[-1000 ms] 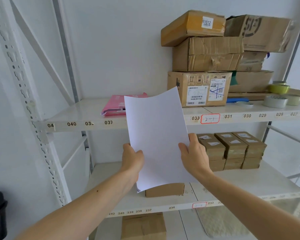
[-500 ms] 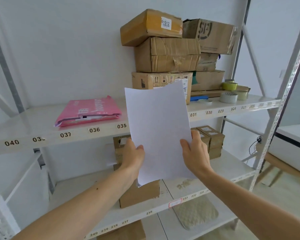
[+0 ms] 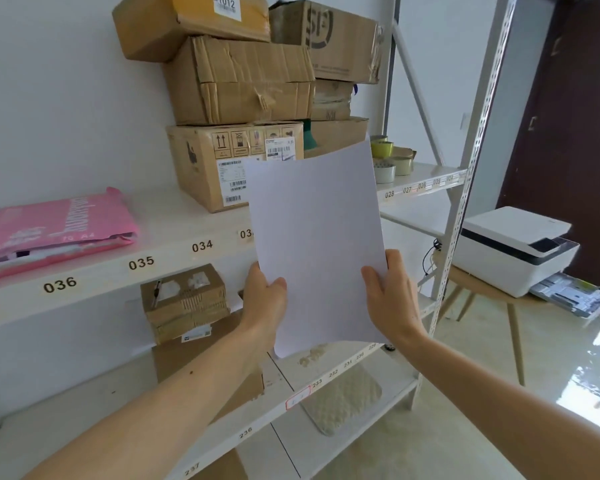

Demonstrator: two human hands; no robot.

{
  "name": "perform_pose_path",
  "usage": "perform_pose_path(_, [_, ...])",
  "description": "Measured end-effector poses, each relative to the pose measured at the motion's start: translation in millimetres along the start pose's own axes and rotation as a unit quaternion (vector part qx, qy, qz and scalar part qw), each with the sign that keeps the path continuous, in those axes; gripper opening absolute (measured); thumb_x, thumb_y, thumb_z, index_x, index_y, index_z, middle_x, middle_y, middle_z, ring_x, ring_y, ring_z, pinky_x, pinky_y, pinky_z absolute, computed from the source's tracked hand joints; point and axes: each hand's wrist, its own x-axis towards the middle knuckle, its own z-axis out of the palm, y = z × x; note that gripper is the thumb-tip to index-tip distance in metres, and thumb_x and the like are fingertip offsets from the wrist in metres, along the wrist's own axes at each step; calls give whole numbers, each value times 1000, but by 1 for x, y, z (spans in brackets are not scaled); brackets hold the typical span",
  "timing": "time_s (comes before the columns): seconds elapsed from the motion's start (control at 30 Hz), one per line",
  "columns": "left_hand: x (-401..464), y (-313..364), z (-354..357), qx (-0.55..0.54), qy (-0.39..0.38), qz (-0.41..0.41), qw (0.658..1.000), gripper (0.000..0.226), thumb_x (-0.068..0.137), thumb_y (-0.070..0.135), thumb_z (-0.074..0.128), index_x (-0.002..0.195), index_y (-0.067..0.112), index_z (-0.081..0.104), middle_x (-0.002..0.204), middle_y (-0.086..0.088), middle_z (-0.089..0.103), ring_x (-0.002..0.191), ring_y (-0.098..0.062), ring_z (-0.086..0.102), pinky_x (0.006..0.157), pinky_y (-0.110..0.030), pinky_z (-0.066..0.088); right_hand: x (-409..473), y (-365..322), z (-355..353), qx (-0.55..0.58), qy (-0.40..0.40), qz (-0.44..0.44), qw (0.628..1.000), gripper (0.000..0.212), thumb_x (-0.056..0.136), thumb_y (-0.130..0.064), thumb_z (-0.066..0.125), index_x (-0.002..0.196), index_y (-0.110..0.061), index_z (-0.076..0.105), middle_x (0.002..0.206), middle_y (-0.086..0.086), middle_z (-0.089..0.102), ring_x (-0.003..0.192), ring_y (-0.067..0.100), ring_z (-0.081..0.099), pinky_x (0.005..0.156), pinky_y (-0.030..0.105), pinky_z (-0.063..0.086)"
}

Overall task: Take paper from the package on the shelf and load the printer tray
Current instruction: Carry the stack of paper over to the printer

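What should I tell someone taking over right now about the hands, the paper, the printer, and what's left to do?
Left hand and right hand each grip a lower side edge of the white paper, held upright in front of the shelf.
The pink paper package lies on that shelf by label 036, end open.
The printer sits on a wooden stool to the right, its tray pulled out.
Done: paper taken out.
Left: carry it over, lay it in the tray, push the tray shut.
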Motion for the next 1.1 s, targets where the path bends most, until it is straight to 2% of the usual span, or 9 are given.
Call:
perform_pose_path(0.13, [9, -2, 37, -36, -17, -7, 999, 31, 92, 2, 49, 118, 18, 51, 109, -1, 66, 96, -20, 63, 77, -34, 52, 17, 26, -16, -5, 21, -7, 1000, 7, 95, -15, 48, 99, -19, 43, 74, -15, 54, 65, 17, 55, 55, 36, 45])
perform_pose_path(0.27, [20, 0, 83, -66, -28, -4, 997, 29, 90, 13, 61, 118, 14, 57, 108, -4, 70, 99, -25, 67, 90, -47, 54, 41, 53, -38, -12, 37, -7, 999, 6, 95, -15, 49, 97, -17, 43, 73, -14, 54, 64, 16, 54, 53, 33, 42])
perform_pose_path(0.37, [27, 1, 125, -68, -32, 11, 997, 30, 90, 19, 64, 119, 15, 60, 109, -3, 71, 99, -25, 68, 92, -48, 53, 58, 79, -60, -10, 51, 2, 999, 5, 95, -15, 49, 95, -17, 44, 74, -12, 55, 65, 14, 54, 55, 35, 44])
perform_pose_path(0.47, [33, -1, 169, -81, -49, 18, 995, 30, 90, 20, 63, 120, 18, 59, 109, 1, 70, 99, -21, 67, 88, -42, 54, 75, 106, -86, -14, 60, 10, 998, 7, 96, -15, 49, 95, -19, 43, 77, -10, 57, 67, 14, 56, 56, 37, 47])
perform_pose_path(0.57, [37, -3, 214, -78, -58, 26, 995, 22, 90, 17, 62, 112, 23, 60, 100, 7, 70, 92, -14, 67, 71, -29, 52, 92, 137, -113, -20, 71, 19, 997, 7, 96, -14, 49, 95, -18, 43, 80, -6, 59, 70, 19, 58, 58, 39, 49])
perform_pose_path(0.73, [45, -5, 286, -64, -100, 17, 993, 24, 91, 12, 58, 114, 20, 57, 106, 2, 68, 93, -16, 65, 76, -33, 51, 114, 190, -155, -50, 114, 39, 991, 11, 95, -18, 50, 94, -25, 42, 75, -19, 56, 66, -5, 57, 45, 13, 35])
perform_pose_path(0.83, [54, -6, 329, -57, -120, 25, 991, 25, 92, 14, 57, 115, 23, 56, 105, 5, 67, 91, -12, 64, 69, -28, 48, 132, 220, -177, -42, 133, 56, 989, 8, 94, -17, 51, 95, -22, 45, 78, -18, 57, 67, 1, 57, 49, 22, 44])
perform_pose_path(0.97, [69, -6, 385, -58, -136, 25, 989, 19, 91, 14, 59, 89, 33, 55, 92, 10, 66, 79, -4, 63, 57, -21, 45, 158, 258, -200, -44, 151, 62, 986, 11, 94, -16, 52, 98, -24, 46, 82, -18, 60, 69, 0, 59, 51, 23, 45])
perform_pose_path(1.1, [92, -3, 442, -44, -168, 22, 985, 16, 89, 15, 59, 87, 31, 55, 91, 4, 68, 81, -16, 66, 59, -27, 50, 193, 293, -223, -52, 167, 73, 982, 15, 94, -17, 50, 97, -29, 44, 85, -19, 58, 73, 4, 59, 54, 21, 46])
